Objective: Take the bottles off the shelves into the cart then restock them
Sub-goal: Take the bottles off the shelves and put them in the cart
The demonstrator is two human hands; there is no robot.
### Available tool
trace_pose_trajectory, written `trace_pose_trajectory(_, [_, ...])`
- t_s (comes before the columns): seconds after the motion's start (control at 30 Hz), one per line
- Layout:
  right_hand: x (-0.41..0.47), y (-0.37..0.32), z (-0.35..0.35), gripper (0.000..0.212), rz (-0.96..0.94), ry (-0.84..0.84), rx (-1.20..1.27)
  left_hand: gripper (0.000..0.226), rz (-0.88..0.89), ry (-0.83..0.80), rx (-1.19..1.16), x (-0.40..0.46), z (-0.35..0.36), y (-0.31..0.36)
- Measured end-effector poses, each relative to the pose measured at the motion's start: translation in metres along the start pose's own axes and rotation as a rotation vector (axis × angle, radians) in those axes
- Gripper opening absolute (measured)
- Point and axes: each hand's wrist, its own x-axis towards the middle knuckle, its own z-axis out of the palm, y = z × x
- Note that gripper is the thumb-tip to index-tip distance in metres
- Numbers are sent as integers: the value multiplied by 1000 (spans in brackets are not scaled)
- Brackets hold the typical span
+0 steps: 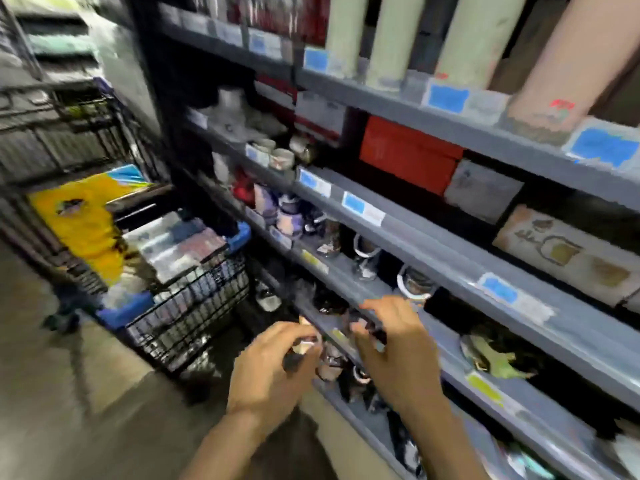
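Blurred frame; both hands out in front of grey shelves (433, 244) that run from near right to far left; left hand (273, 368) near centre, fingers curled round a small dark bottle (301, 348) with a pale top, held just off the shelf edge; right hand (391, 344) just right of it, fingers bent and pinching a second small dark item (372, 332) at the lip of a low shelf, too blurred to say if it is a bottle; the two hands are near each other but apart; more small bottles (332, 365) stand on the low shelf right under the hands, others (415, 284) sit one shelf up; cart (194, 306) of black wire with blue corners stands left of the shelves, well apart from the hands, holding flat boxes (180, 244) and a yellow pack (86, 220); tall pale tubes (391, 39) on the top shelf far right; red box (408, 154) on a middle shelf; blue price tags (446, 97) along the shelf edges.
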Motion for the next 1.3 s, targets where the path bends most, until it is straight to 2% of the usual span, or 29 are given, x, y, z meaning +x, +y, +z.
trace_pose_trajectory(0.1, [15, -41, 55, 12, -10, -221, 90, 21, -110, 55, 89, -13, -43, -48])
trace_pose_trajectory(0.2, [33, -76, 105, 34, -99, -337, 57, 18, -247, 132, 49, -25, -79, -91])
trace_pose_trajectory(0.3, [54, -106, 149, 35, -157, -515, 111, 21, -326, 165, 101, -34, -111, -122])
trace_pose_trajectory(0.53, [106, -147, 246, 36, -226, -775, 233, 33, -495, 236, 232, -4, -161, -191])
trace_pose_trajectory(0.7, [164, -151, 299, 38, -218, -852, 235, 41, -555, 98, 313, 54, -178, -241])
trace_pose_trajectory(0.77, [186, -153, 319, 38, -208, -863, 218, 45, -588, 81, 323, 77, -184, -260])
trace_pose_trajectory(0.9, [216, -158, 355, 42, -191, -868, 121, 33, -626, 45, 365, 115, -196, -295])
trace_pose_trajectory(0.97, [224, -163, 372, 44, -147, -889, 87, 42, -635, 28, 429, 134, -203, -319])
trace_pose_trajectory(1.07, [226, -168, 402, 48, -83, -978, -10, 61, -679, -135, 476, 169, -212, -366])
trace_pose_trajectory(1.13, [225, -172, 420, 47, 11, -993, -60, 68, -623, -294, 494, 189, -212, -396])
trace_pose_trajectory(1.23, [214, -186, 445, 44, 219, -899, -110, 71, -483, -444, 534, 210, -215, -434])
trace_pose_trajectory(1.3, [205, -199, 459, 36, 298, -769, -210, 76, -482, -538, 517, 215, -218, -457])
